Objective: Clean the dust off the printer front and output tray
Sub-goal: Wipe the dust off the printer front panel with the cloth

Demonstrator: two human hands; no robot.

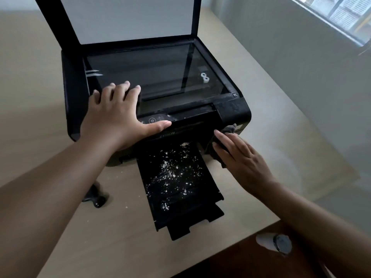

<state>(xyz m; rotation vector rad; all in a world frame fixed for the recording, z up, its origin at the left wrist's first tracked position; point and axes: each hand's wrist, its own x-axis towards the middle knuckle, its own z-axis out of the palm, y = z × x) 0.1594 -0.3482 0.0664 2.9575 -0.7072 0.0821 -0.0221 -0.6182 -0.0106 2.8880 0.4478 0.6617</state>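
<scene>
So the black printer (152, 93) sits in the upper middle of the frame on a pale desk (50, 81), scanner lid (124, 17) flipped up and leaning back toward the top edge. The left hand (114, 115) is flat on the front left of the scanner glass, fingers spread wide and holding nothing, thumb stretched right along the control panel. The right hand (239, 157) is just right of center, pressing a dark grey cloth (228, 130) flat against the printer's front right corner; fingers are straight with the cloth pinned underneath, a bit of it poking out above the fingertips. The output tray (178, 183) sticks out from the printer front, between the two forearms, its long axis running from the middle of the frame down and slightly right toward the bottom edge. It's covered in white dust specks (170, 173), and neither hand touches it. A few specks also lie on the desk left of the tray, near a shiny black object (96, 195) I can't identify. There's open desk on both sides of the tray and left of the printer. The desk edge cuts across the lower right, with dark floor beyond it.
</scene>
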